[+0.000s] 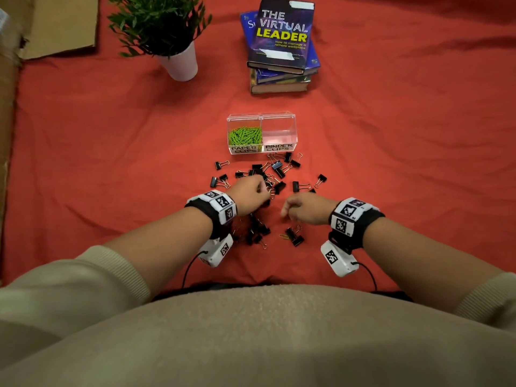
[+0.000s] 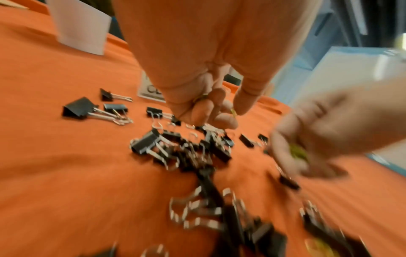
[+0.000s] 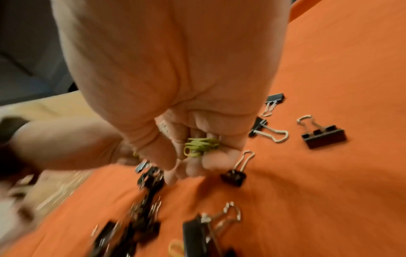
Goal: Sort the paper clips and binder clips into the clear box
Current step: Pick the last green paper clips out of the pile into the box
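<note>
The clear box (image 1: 290, 118) stands on the red cloth; its left half is labelled PAPER CLIPS and holds green paper clips (image 1: 245, 136), its right half is labelled BINDER CLIPS and has nothing in it. Black binder clips (image 1: 279, 169) lie scattered in front of the box and between my wrists. My left hand (image 1: 255, 191) hovers over the pile, its fingers curled round a few green paper clips (image 2: 233, 111). To its right, my right hand (image 1: 293, 209) grips a small bunch of green paper clips (image 3: 201, 145) in its curled fingers. One green paper clip (image 1: 283, 236) lies on the cloth below it.
A potted plant in a white pot (image 1: 180, 62) stands at the back left, and a stack of books (image 1: 282, 48) behind the box. Brown cardboard (image 1: 55, 23) lies at the far left corner. Red cloth (image 1: 405, 149) covers the surface.
</note>
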{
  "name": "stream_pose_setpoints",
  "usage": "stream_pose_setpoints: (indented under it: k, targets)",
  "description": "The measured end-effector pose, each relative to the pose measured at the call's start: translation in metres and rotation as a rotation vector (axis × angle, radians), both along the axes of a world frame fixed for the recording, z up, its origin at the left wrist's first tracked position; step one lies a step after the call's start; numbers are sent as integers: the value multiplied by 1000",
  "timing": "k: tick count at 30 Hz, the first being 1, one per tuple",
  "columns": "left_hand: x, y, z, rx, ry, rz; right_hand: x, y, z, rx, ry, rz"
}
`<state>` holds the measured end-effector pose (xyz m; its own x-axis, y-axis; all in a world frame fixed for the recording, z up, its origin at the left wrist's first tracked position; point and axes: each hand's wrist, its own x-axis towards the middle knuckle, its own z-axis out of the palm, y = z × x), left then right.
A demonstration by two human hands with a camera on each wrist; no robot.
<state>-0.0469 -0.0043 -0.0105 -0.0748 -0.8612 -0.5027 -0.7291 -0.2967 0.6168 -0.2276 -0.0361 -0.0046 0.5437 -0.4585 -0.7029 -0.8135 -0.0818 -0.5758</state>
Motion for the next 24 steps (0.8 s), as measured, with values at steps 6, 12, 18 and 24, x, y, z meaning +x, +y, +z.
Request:
stream_pose_setpoints:
  k: [6, 12, 18, 24]
  targets:
    - [15, -26, 15, -79, 55, 140, 3, 31, -10, -363, 144, 473]
    - [36, -66, 30, -190, -92, 219, 3, 44, -18, -476, 231, 563]
    - [50, -99, 38, -215, -229, 164, 6, 30, -10, -294, 135, 293]
    - [54, -116, 31, -198, -266, 62, 14, -38, 25, -109, -79, -288]
